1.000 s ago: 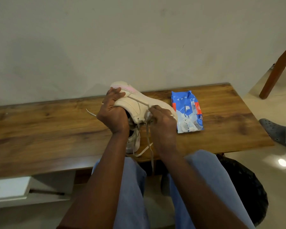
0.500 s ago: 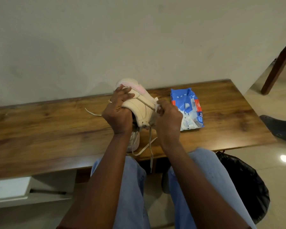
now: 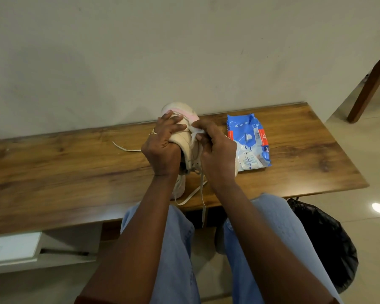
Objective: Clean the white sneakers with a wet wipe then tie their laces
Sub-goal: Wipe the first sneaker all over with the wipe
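One white sneaker [image 3: 183, 139] is gripped by the left hand [image 3: 161, 148] above the wooden table [image 3: 75, 172]. A crumpled wet wipe [image 3: 194, 130] is pinched against it by the right hand [image 3: 217, 154]. Laces [image 3: 193, 193] hang untied.

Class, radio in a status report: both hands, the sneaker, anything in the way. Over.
Left hand grips sneaker. Right hand pinches wet wipe against it. Laces untied, dangling. Nothing blocking.

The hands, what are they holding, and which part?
The left hand grips the white sneaker around its middle; the right hand pinches a bunched wet wipe against the shoe.
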